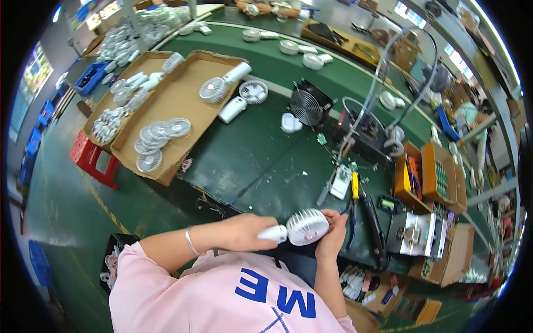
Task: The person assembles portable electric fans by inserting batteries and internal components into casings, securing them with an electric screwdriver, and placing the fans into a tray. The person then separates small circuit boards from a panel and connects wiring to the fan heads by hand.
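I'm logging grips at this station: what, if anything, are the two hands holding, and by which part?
A white handheld fan: the left hand holds it by the handle, the right hand by the edge of its round head.

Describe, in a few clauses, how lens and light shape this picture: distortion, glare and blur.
Head view: black rounded margins, the green belt's edges bowing; head view: the window at far left washed out, pale sheen on the green tabletop; head view: the left hand slightly soft, perhaps from motion, on the white fan.
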`<act>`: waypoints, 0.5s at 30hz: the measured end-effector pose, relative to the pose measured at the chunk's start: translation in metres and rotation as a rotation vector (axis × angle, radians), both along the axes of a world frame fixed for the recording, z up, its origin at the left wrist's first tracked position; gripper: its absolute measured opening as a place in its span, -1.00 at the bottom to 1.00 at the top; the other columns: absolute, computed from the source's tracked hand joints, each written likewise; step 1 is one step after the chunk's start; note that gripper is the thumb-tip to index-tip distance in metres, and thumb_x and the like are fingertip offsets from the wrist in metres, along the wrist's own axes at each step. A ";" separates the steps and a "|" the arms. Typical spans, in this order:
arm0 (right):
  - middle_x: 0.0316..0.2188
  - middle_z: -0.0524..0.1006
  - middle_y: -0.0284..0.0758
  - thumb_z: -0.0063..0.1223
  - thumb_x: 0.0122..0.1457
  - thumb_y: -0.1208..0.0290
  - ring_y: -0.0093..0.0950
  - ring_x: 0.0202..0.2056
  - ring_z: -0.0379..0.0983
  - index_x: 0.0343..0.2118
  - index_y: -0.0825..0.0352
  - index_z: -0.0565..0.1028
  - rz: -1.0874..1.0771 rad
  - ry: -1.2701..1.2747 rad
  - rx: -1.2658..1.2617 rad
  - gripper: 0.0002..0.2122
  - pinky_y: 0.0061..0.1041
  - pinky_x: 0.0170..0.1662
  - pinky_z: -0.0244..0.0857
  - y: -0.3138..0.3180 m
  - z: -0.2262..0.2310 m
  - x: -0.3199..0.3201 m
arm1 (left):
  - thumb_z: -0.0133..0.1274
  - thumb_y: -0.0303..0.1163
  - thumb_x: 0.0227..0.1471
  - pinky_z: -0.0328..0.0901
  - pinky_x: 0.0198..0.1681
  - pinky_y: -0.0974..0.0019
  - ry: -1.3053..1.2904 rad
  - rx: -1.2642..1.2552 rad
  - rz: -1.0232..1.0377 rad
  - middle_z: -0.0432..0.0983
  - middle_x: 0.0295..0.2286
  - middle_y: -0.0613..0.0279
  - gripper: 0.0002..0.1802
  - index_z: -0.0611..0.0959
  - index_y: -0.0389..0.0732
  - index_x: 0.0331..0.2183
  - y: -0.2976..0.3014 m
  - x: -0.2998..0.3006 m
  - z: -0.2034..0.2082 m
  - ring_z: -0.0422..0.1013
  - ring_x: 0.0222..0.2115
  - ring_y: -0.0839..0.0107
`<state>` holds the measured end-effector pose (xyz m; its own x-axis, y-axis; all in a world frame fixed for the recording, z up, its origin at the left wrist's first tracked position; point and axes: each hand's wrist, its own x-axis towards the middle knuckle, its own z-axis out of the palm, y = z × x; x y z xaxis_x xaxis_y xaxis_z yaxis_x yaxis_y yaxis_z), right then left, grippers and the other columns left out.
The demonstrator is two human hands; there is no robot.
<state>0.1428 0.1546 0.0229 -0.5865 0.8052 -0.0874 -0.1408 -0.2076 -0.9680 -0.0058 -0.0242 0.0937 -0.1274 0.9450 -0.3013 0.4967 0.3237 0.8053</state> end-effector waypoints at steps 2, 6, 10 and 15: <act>-0.47 0.51 -0.28 -0.34 0.32 0.24 -0.52 -0.44 0.43 -0.31 0.46 0.47 0.088 -0.075 0.299 -0.62 -0.54 -0.32 0.29 0.002 -0.018 0.002 | 0.01 -0.31 0.09 0.36 -0.39 0.42 -0.665 -0.010 0.372 0.52 -0.48 0.20 -0.77 0.47 -0.25 -0.26 -0.004 -0.023 0.010 0.46 -0.45 0.51; -0.52 0.46 -0.23 -0.03 0.11 0.58 -0.40 -0.52 0.39 -0.45 0.42 0.48 0.066 -0.240 0.815 -0.93 -0.49 -0.44 0.24 -0.011 -0.010 -0.004 | -0.05 -0.28 0.10 0.29 -0.63 0.46 -0.603 0.213 0.744 0.51 -0.45 0.16 -0.72 0.39 -0.23 -0.19 0.022 -0.087 0.035 0.43 -0.62 0.46; -0.56 0.41 -0.23 0.00 0.07 0.59 -0.33 -0.54 0.35 -0.49 0.40 0.46 0.049 -0.256 0.928 -0.95 -0.43 -0.48 0.20 -0.015 -0.007 -0.009 | -0.04 -0.18 0.15 0.17 -0.65 0.56 -0.678 0.382 0.724 0.55 -0.44 0.24 -0.70 0.50 -0.23 -0.27 0.063 -0.195 0.038 0.25 -0.67 0.66; -0.56 0.42 -0.22 0.01 0.06 0.60 -0.30 -0.54 0.34 -0.49 0.40 0.46 0.051 -0.257 0.947 -0.97 -0.39 -0.47 0.20 -0.016 -0.013 -0.010 | -0.01 -0.17 0.12 0.29 -0.08 0.29 -0.310 0.922 1.085 0.47 -0.18 0.07 -0.52 0.45 -0.34 -0.05 0.100 -0.255 0.009 0.39 -0.13 0.30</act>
<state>0.1333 0.1383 0.0096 -0.6760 0.5823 0.4516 0.0852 0.6705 -0.7370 -0.2610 0.0754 0.1023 -0.9336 0.2979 0.1992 0.1207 -0.2619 0.9575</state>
